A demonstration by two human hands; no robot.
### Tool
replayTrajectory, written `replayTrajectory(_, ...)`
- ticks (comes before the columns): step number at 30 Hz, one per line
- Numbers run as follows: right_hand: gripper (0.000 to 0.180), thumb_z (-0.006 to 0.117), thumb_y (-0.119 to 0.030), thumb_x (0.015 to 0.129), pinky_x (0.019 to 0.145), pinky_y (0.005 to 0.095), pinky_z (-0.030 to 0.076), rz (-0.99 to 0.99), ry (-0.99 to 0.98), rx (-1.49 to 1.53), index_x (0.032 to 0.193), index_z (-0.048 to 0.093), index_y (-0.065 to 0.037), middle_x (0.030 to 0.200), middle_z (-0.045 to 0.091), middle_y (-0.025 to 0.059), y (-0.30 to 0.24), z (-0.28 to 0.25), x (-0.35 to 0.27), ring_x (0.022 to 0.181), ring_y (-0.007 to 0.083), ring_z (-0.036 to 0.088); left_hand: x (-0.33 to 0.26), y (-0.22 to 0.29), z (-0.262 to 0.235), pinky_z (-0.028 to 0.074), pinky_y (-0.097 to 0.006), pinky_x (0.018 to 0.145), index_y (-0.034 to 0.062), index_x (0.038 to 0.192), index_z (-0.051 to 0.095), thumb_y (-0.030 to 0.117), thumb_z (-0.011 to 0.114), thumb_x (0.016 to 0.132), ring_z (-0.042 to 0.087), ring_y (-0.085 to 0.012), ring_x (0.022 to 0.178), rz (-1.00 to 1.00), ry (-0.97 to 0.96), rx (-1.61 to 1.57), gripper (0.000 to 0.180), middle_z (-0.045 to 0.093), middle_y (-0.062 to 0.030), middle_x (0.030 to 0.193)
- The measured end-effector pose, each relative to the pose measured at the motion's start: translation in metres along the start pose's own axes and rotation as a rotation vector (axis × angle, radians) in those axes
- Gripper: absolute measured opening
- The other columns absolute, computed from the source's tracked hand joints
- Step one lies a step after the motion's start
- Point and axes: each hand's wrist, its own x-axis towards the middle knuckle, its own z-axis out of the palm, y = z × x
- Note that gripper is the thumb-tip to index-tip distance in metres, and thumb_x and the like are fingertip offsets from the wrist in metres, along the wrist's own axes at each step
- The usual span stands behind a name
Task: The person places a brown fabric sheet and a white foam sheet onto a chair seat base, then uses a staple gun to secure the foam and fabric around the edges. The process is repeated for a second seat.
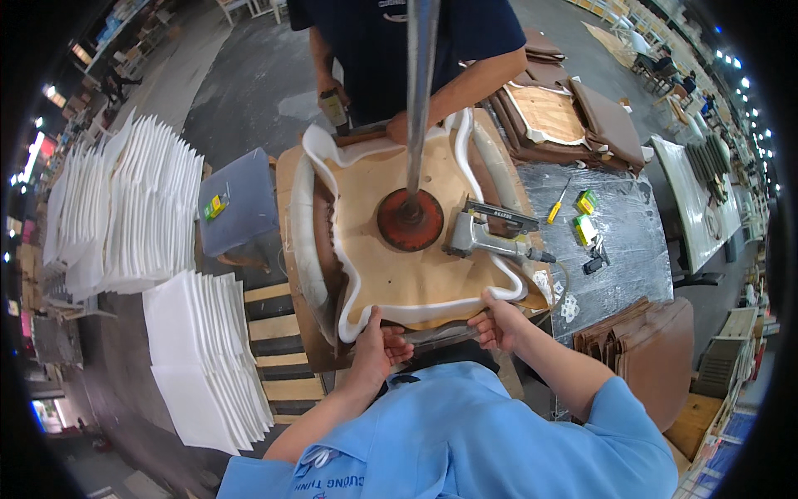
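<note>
An upside-down chair seat lies before me, its plywood base (366, 191) ringed by white padding (349, 287) and a brown cover (327, 249). From above, a metal rod (422, 91) with a round red press disc (410, 220) bears on the plywood. My left hand (381, 345) is closed at the seat's near left edge, thumb on the padding. At the near right edge my right hand (499, 324) is likewise closed, fingers curled under. The cover's edge in both hands is partly hidden. A grey staple gun (490, 233) rests on the seat's right side.
Opposite stands a person in a dark shirt (374, 50), one hand by the far edge, the other holding a tool (334, 110). White padding sheets (125, 200) are stacked left. At right, a plastic-covered table (623, 224) bears a yellow screwdriver (559, 202) and small boxes (586, 229); brown covers (648, 349) lie nearer.
</note>
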Motion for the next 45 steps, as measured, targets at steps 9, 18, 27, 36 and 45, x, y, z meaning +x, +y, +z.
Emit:
replayTrajectory(9,0.049,0.055,-0.040,0.116,0.042,0.0354,0.051,-0.329,0.058,-0.338,0.092,0.066,0.001,0.060,0.065,0.0078,0.002,-0.009,0.012,0.043,0.0218,0.061,0.016,-0.013,-0.021,0.066,-0.048,0.068,0.0038,0.085,0.064,0.041,0.054,0.113,0.072,-0.0292,0.057,0.185,-0.107,0.046,0.047,0.053,-0.0055,0.054)
replayTrajectory(18,0.038,0.067,-0.034,0.109,0.057,0.0434,0.057,-0.696,0.060,-0.878,0.093,0.067,0.000,0.066,0.068,0.0132,-0.044,-0.024,-0.039,0.059,0.0264,0.070,-0.008,-0.004,-0.025,0.061,-0.036,0.079,0.0003,0.094,0.071,0.030,0.056,0.116,0.071,-0.0214,0.070,0.482,-0.436,0.472,0.041,0.063,-0.0050,0.067)
replayTrajectory(27,0.064,0.093,-0.036,0.079,0.091,0.0515,0.054,-1.454,0.620,-1.668,0.125,0.062,-0.005,0.107,0.077,0.0170,-0.126,-0.010,-0.003,0.100,0.0394,0.073,0.019,0.002,0.111,0.051,-0.049,0.092,0.0101,0.109,0.075,0.042,0.088,0.086,0.063,-0.0368,0.102,1.555,-0.544,1.579,0.041,0.065,-0.0148,0.105)
replayTrajectory(36,0.064,0.088,-0.029,0.081,0.086,0.0565,0.057,-1.306,0.519,-1.491,0.127,0.052,-0.003,0.100,0.075,0.0244,-0.130,0.000,-0.003,0.099,0.0471,0.073,0.071,-0.015,0.122,0.054,-0.048,0.078,0.0106,0.088,0.070,0.023,0.083,0.086,0.065,-0.0313,0.090,1.769,-0.525,1.658,0.018,0.063,-0.0084,0.090)
replayTrajectory(45,0.064,0.094,-0.023,0.087,0.088,0.0403,0.059,-1.238,0.274,-0.394,0.140,0.067,0.000,0.120,0.076,0.0091,-0.083,-0.034,-0.147,0.106,0.0194,0.071,0.065,-0.004,0.121,0.049,-0.052,0.086,0.0089,0.091,0.072,0.025,0.083,0.089,0.067,-0.0358,0.094,1.598,-0.595,1.715,0.020,0.069,-0.0118,0.095)
